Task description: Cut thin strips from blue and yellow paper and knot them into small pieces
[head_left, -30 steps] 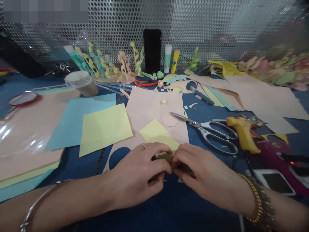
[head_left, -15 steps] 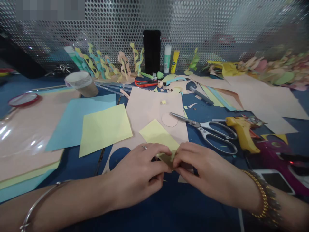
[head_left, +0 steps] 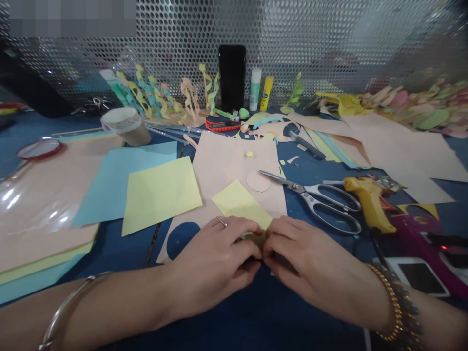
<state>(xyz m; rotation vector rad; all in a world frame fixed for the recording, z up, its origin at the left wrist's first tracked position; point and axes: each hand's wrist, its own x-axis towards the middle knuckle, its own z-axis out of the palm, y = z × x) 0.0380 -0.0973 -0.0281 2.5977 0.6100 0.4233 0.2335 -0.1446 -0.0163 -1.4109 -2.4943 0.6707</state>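
A small yellow paper strip lies slanted over the pale pink sheet, its near end between my two hands. My left hand, with a ring, pinches that end with bent fingers. Pressed close on the right, my right hand pinches the same paper, and the fingertips of both hands nearly touch. The fingers hide the near edge of the paper. Just beyond my right hand are metal scissors, their tips beside a pale cut circle.
Yellow and blue sheets lie left, near a paper cup. A yellow glue gun and white device are at right. Behind stand a black phone, glue sticks and curled paper stems.
The fingers of both hands have closed further over the near end of the yellow paper, so less of it shows. The whole view has shifted slightly.
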